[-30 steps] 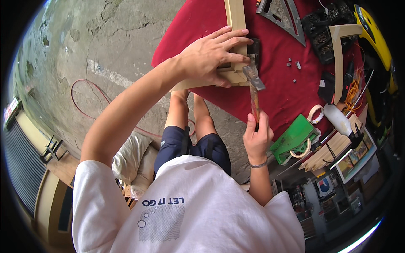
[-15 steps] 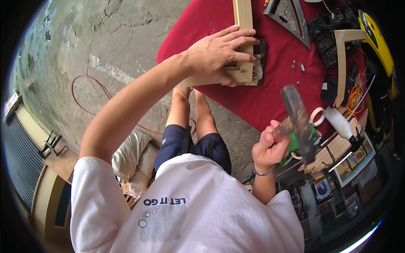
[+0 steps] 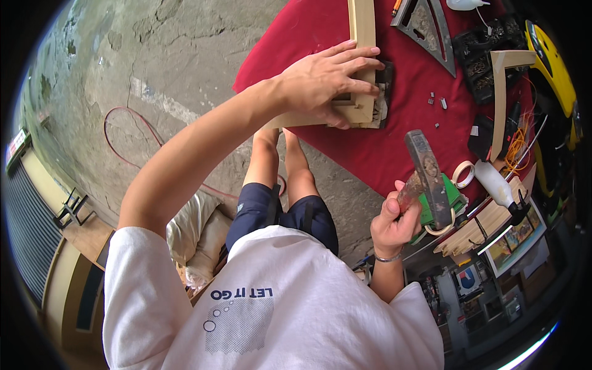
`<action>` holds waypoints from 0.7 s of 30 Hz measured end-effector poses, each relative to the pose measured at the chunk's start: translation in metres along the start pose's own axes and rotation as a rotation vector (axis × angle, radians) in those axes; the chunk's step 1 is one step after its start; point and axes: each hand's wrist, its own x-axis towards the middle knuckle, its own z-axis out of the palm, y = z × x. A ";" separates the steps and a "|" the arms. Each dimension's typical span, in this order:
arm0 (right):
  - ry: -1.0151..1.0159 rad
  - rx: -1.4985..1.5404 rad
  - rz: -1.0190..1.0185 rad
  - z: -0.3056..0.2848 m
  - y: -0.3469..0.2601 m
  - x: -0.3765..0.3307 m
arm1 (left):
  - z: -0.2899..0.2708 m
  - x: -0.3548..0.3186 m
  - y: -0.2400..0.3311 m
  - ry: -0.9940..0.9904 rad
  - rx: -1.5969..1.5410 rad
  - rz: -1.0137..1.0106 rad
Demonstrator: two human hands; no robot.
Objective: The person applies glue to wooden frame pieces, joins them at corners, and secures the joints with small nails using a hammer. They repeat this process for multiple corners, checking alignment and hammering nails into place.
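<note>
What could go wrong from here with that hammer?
The left hand lies across the wooden frame near its corner, so a stray blow from the hammer in the right hand could hit it. The frame might also shift if struck: one side seemingly overhangs the red cloth.

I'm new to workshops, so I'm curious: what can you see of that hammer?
The hammer has a long, blocky head that looks like dark grey metal, worn and blotched with brown. Its scuffed, brownish handle runs into the right hand, which grips it and hides the rest. The head slants from upper left to lower right in the picture, apart from the wood frame and partly hiding a green dispenser. Only the hand visibly touches it.
</note>
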 end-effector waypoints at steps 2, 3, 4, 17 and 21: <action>0.028 -0.093 -0.089 0.012 0.018 -0.014 | 0.001 0.001 0.000 0.000 0.001 0.010; -0.055 -0.071 0.031 0.022 0.027 -0.024 | 0.004 0.002 0.000 0.004 -0.004 0.017; -0.422 -0.167 0.323 0.022 0.023 -0.014 | 0.006 0.002 -0.002 0.007 -0.003 0.017; -0.219 -0.085 0.241 0.018 0.007 0.000 | -0.001 0.002 0.001 0.020 -0.022 0.008; -0.364 -0.104 0.336 0.023 0.013 0.005 | 0.000 0.002 -0.001 -0.004 -0.035 0.011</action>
